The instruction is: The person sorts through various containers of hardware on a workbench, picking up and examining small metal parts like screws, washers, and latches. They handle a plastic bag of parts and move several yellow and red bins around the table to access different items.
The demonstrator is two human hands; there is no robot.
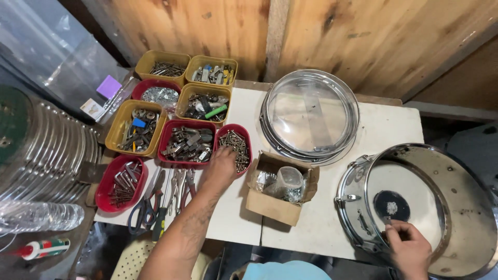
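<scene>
In the head view, the left hand (222, 162) reached into a red tray of screws (236, 145) left of centre, fingers curled down among them; whether it gripped any could not be told. At the lower right, the right hand (409, 248) pinched the near rim of a chrome drum shell (461, 207) lying open on the white bench (384, 129). A cardboard box (270, 202) of hardware sat between them, with stacked drum hoops (310, 115) behind it.

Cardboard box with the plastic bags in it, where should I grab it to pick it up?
Take the cardboard box by its two long outer walls, probably from above. Its flaps are open and floppy, so they would likely bend, and the bags fill the inside.
</scene>
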